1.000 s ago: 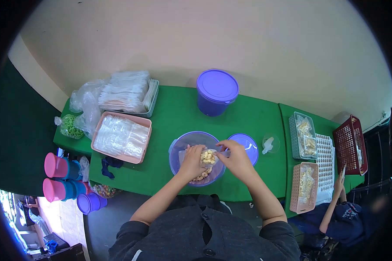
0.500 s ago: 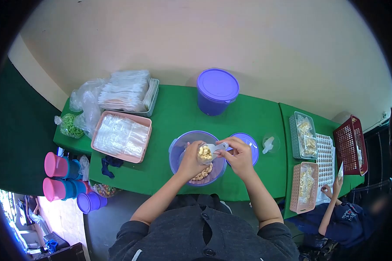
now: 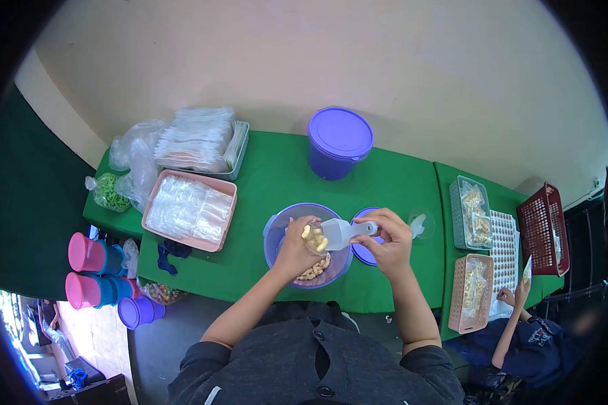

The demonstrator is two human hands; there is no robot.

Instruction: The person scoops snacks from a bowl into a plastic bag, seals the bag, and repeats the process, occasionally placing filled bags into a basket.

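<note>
My left hand (image 3: 294,255) is wrapped round a small clear plastic bag (image 3: 316,244) with pale yellow snack pieces in it. It is held above a purple bowl (image 3: 271,251), where more snack pieces (image 3: 315,271) lie at the bottom. In my right hand (image 3: 392,241), pinched by its handle, is a translucent white scoop (image 3: 338,233). Its wide end meets the mouth of the bag, and no pieces show in the scoop. Partly hidden under the right hand, a purple lid (image 3: 363,255) lies on the green table.
Behind the bowl stands a lidded purple tub (image 3: 339,145). A pink tray (image 3: 225,219) of clear bags sits left. Right are a clear lid (image 3: 423,221), a grey-green basket (image 3: 459,216) and a pink basket (image 3: 458,297) of filled packs. A co-worker's hand (image 3: 522,291) holds a pack beside them.
My right hand has moved right and slightly up with the scoop, whose blade now shows more. Pieces that were at the scoop's end are now in the bag.
</note>
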